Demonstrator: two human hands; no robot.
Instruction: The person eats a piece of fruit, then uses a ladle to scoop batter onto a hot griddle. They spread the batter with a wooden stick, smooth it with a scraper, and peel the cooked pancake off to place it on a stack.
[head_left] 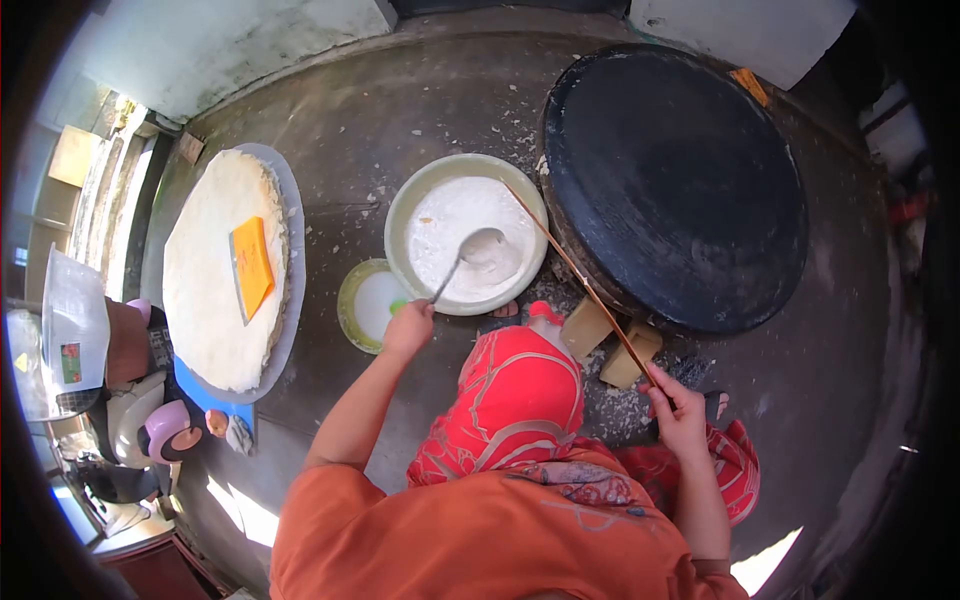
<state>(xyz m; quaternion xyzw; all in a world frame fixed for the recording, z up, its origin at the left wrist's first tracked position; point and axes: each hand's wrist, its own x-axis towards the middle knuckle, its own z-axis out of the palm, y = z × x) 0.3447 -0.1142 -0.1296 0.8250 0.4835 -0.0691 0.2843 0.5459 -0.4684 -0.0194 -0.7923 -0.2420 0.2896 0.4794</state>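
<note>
My left hand point(408, 326) grips the handle of a metal ladle point(478, 250) whose bowl dips into white batter in a pale green basin point(400, 215) on the floor. A long thin wooden stick point(580, 275) is held in my right hand point(678, 412); it slants up and left, and its far end rests over the basin's rim. To the right of the basin lies a big round black griddle point(680, 185), bare on top. I sit low with a knee in red patterned cloth point(520, 395) between my arms.
A stack of thin white flatbreads point(205, 290) lies on a round tray at left, with an orange scraper point(252, 265) on top. A small green bowl point(368, 305) sits beside the basin. Wooden blocks point(610, 345) prop the griddle. Bags and clutter point(80, 340) crowd the far left.
</note>
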